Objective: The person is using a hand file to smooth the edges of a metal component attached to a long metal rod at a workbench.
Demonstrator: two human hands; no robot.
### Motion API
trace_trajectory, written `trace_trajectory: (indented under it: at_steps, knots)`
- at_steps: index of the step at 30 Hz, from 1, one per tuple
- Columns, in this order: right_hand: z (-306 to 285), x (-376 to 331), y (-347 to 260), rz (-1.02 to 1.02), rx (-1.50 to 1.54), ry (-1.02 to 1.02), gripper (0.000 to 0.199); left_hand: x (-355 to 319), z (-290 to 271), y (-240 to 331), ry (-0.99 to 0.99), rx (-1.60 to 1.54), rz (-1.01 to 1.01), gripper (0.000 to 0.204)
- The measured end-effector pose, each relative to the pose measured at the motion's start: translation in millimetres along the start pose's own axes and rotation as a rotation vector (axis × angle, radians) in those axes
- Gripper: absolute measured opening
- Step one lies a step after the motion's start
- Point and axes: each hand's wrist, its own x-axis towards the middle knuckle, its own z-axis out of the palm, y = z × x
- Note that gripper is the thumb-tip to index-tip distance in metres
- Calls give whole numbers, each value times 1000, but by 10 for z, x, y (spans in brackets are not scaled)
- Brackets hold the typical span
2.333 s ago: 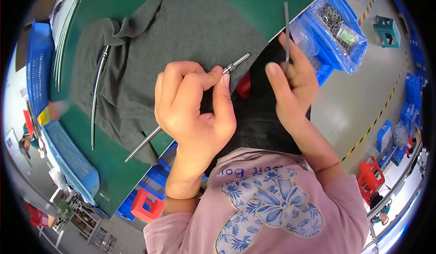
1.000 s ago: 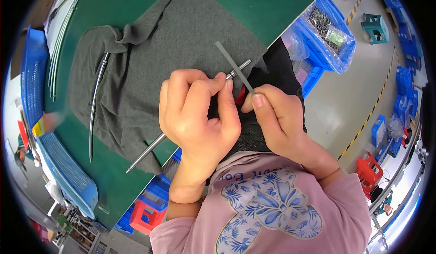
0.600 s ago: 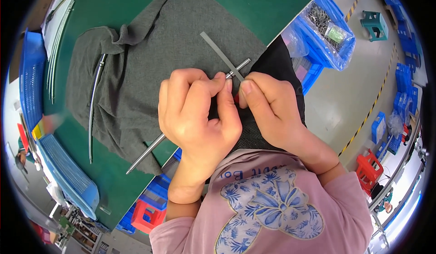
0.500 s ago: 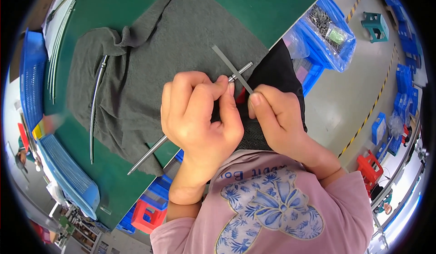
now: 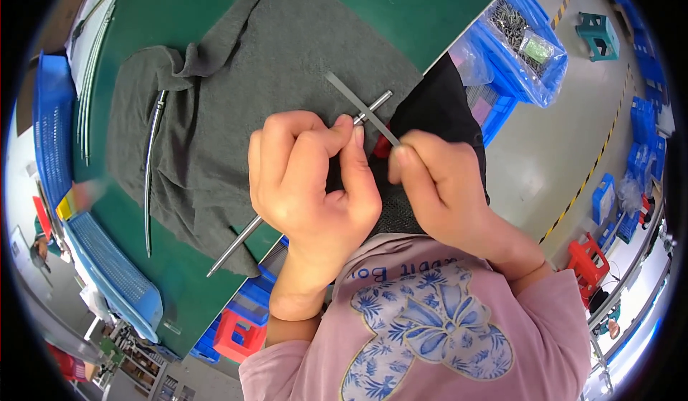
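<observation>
My left hand (image 5: 308,179) pinches a thin, shiny metal tube (image 5: 235,246) near its upper right end; the tube slants under the hand, its other end reaching down left over the cloth's edge. My right hand (image 5: 441,182) grips the lower end of a narrow, flat grey strip (image 5: 346,92), perhaps a file. Just beyond my left fingertips the strip lies across the tube, forming an X. Beneath is a dark grey cloth (image 5: 308,43) spread on the green table (image 5: 408,0). A second, slightly curved metal tube (image 5: 149,172) rests on the cloth's left side.
Several long thin rods (image 5: 87,93) lie at the table's far left, beside a blue perforated basket (image 5: 54,125) and another light blue one (image 5: 115,272). Right of the table, a blue bin (image 5: 548,93) holds small metal parts in plastic. A red stool (image 5: 236,335) stands below the table edge.
Both hands, with the tube and strip, have shifted slightly left and up. The strip still crosses the tube, and both grips look the same.
</observation>
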Motion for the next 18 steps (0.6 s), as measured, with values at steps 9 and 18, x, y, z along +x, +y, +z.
trace_trajectory:
  at_steps: [9,18]
  knots:
    - [-32,-20,-31,103,149,-31,18,4,9,-17,-2,8,9,17]
    - [-20,3,-71,119,139,-36,20,-10,-29,12,-32,13,-7,16]
